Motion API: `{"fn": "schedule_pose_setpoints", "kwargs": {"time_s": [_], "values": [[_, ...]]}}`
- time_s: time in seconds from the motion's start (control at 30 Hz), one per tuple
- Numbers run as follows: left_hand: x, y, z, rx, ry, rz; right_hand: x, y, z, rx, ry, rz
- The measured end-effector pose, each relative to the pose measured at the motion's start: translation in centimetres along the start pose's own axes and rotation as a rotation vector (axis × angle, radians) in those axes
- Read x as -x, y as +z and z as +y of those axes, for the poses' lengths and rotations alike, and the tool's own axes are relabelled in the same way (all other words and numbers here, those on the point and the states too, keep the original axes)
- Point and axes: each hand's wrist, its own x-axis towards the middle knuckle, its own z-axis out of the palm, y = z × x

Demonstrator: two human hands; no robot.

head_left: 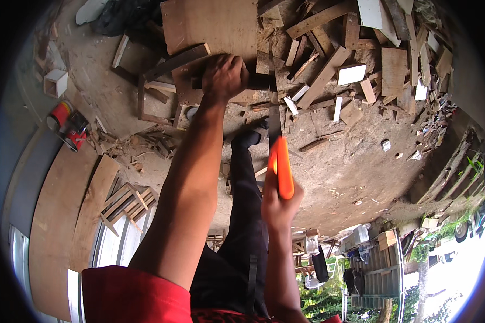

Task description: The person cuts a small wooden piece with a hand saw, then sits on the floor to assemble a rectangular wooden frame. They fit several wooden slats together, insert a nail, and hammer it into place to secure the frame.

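Right hand (280,209) closed round the orange-handled handsaw (286,171), blade running away from the body. Left hand (224,78) closed over a dark bar (260,82), probably timber, knuckles up, bearing down; underside of that hold hidden. Bar lies crosswise on a plywood panel (210,24), its right end overhanging the panel edge, blade just beside or against that end; cannot tell whether teeth have bitten.

Risks, as judged: bar seems held by the one hand only, so a hard stroke could roll or drag it, making the blade bind or hop toward the left fingers. Overhang may flutter or split if unsupported. Dark-clad foot (248,138) shows close beside the blade line; height between them unclear, but a slip downward might reach it. Loose curved wood strip (178,61) near the left wrist could be knocked. Heaped offcuts (326,75) to the right make poor footing if balance goes.
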Motion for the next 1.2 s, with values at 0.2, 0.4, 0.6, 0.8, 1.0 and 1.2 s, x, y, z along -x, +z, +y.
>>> {"fn": "schedule_pose_setpoints", "kwargs": {"time_s": [0.2, 0.4, 0.6, 0.8, 1.0, 1.2], "values": [[0.2, -0.1, -0.1, -0.013, -0.028, -0.053, 4.1, -0.3, 2.0, 0.006, -0.021, 0.06], [0.2, 0.4, 0.1, -0.039, -0.07, -0.051, -2.4, 1.5, -0.7, 0.022, -0.038, 0.016], [0.0, 0.6, -0.4, -0.05, -0.032, -0.062, 2.2, -0.5, 1.1, 0.047, -0.04, 0.009], [0.2, 0.1, -0.5, -0.045, -0.02, -0.039, 0.3, -0.1, 0.2, 0.016, -0.071, -0.037], [0.3, 0.0, -0.3, -0.023, 0.018, -0.026, -1.4, 0.8, 2.0, 0.026, -0.074, -0.045], [0.1, 0.0, 0.0, -0.029, -0.046, -0.084, 1.8, -0.4, 0.7, 0.071, -0.121, 0.041]]}}
